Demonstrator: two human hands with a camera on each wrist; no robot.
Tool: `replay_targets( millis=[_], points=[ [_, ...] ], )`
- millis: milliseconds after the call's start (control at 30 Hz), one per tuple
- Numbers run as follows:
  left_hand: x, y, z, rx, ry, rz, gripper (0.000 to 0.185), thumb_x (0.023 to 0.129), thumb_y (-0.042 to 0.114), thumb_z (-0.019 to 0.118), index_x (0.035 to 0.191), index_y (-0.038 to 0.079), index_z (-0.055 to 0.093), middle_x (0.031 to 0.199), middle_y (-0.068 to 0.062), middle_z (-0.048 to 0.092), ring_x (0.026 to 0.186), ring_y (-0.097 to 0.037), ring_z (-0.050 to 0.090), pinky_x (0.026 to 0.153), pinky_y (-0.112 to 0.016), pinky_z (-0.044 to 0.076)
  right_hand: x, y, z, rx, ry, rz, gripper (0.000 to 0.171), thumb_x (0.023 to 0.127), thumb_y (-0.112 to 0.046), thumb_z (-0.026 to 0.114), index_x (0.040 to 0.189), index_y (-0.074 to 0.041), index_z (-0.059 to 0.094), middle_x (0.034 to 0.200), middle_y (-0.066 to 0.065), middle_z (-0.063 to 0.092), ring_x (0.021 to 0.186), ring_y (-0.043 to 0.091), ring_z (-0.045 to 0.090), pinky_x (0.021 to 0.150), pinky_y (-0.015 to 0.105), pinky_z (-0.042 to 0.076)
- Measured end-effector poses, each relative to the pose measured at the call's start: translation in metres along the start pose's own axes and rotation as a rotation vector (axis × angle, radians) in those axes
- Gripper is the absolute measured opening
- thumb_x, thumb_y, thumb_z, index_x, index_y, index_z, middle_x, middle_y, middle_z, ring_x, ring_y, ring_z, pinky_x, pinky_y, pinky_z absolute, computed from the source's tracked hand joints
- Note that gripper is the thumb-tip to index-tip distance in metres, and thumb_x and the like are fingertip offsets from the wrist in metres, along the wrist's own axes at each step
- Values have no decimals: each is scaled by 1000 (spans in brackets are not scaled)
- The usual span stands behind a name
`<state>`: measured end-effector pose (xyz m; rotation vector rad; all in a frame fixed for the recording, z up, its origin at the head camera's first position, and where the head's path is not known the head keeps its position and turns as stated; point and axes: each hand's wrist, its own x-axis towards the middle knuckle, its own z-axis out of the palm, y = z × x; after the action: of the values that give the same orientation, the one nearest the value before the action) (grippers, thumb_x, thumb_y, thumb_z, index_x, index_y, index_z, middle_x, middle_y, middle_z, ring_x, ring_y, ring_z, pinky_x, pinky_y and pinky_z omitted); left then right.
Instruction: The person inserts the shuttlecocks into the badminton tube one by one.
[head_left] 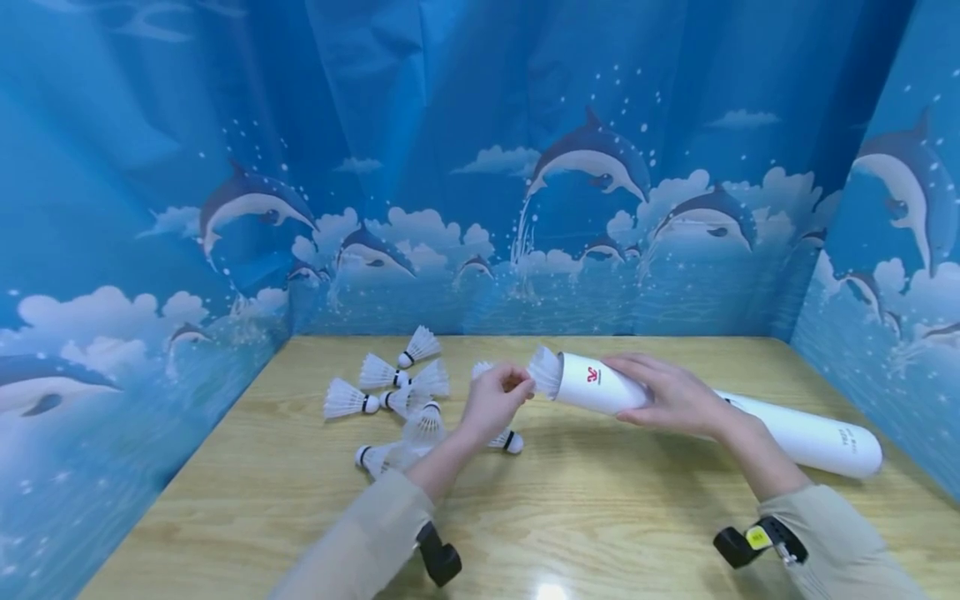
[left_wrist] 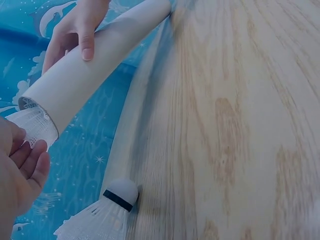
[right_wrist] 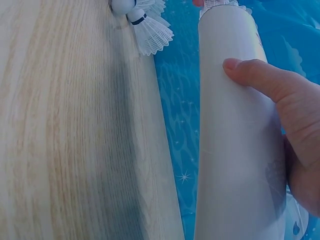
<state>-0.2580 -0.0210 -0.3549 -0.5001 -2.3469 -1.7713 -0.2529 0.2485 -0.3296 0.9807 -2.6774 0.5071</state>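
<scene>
Sleeves: nearest to us in the head view, both forearms reach forward over the desk [head_left: 600, 517], each with a wrist camera strapped on.
Left hand [head_left: 491, 400]: we have its fingers curled at the feathers of the shuttlecock [head_left: 545, 371] that pokes out of the tube's mouth; whether they pinch the skirt or only touch it we cannot tell.
Right hand [head_left: 671, 396]: wrapped round the white tube [head_left: 600, 385] just behind its open end, thumb on top in the right wrist view.
Tube axis: long axis runs from the open mouth at our middle out to the right, capped end low near the desk, mouth raised and facing the left hand.
Nearer hand: the left, right at the mouth.
Loose shuttlecocks [head_left: 390, 392]: scattered on the desk left of the left hand.
Hidden: the shuttlecock's cork and anything deeper in the tube; the left fingertips are covered by the hand itself.
</scene>
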Motion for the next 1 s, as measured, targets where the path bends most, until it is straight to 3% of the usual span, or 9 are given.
replay_targets(
  millis=[200, 433, 800, 1000],
  points=[
    [-2, 1, 4, 92, -19, -3, 6, 87, 10, 64, 87, 4, 67, 81, -2, 66, 73, -9, 57, 66, -24, 48, 1, 0, 0, 7, 1, -7, 74, 72, -27, 80, 136, -12, 45, 132, 15, 48, 110, 36, 52, 80, 54, 47],
    [-4, 3, 13, 165, -47, 44, 6, 86, 11, 65, 85, 5, 68, 81, -2, 67, 74, -10, 58, 65, -23, 46, 1, 1, 2, 22, -6, 1, 72, 73, -28, 79, 135, -11, 46, 132, 14, 49, 109, 36, 52, 79, 53, 48],
    [-2, 4, 23, 244, 9, 72, 5, 83, 8, 67, 83, 5, 71, 77, -2, 69, 66, -6, 56, 61, -20, 45, 1, 3, 4, 29, -7, 5, 72, 73, -26, 80, 135, -10, 47, 131, 15, 49, 110, 36, 51, 79, 53, 47],
    [-3, 2, 25, 287, 28, 146, 6, 84, 8, 67, 85, 6, 72, 78, -2, 70, 63, -6, 57, 58, -18, 45, 1, 4, 4, 31, -5, 3, 72, 73, -25, 80, 135, -10, 46, 131, 15, 49, 110, 36, 51, 79, 53, 47]
  ],
)
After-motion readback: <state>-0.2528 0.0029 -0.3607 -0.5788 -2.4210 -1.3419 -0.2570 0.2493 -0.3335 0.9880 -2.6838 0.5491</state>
